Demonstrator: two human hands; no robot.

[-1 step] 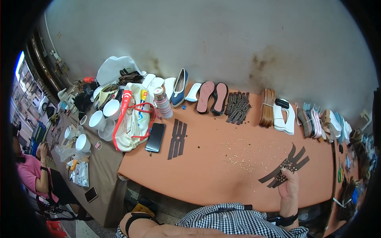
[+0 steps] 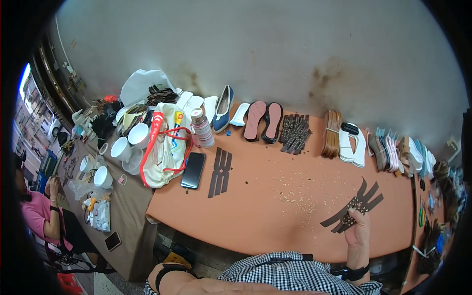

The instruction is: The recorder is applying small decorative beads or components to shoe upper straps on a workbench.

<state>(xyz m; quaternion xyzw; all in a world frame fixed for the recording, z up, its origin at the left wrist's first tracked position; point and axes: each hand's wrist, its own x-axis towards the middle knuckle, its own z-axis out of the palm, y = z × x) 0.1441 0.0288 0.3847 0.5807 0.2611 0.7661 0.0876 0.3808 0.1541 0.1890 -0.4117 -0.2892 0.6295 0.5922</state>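
One hand of the wearer shows: the right hand (image 2: 359,228), its fingers closed on a dark strap (image 2: 362,200), thumb on top, the others hidden beneath. The left hand is out of view, so I cannot tell its state; a bare arm (image 2: 196,285) lies along the lower edge.

The strap is held just above the right part of the counter (image 2: 246,216), its split ends fanning out. Gold studs dot its middle while those ends look bare, so the studding seems well along; whether it is complete, I cannot tell.

Beside it, loose studs (image 2: 304,200) lie scattered and unused. Farther left, two flat blanks (image 2: 214,174) show no clear studs, so they look undone. Near them are a phone (image 2: 192,171), a bag (image 2: 164,155) and a bottle (image 2: 202,130).

Toward the wall (image 2: 275,49), a pile (image 2: 295,133) of similar straps appears already studded, between pink soles (image 2: 254,120) and a brown bundle (image 2: 332,135).
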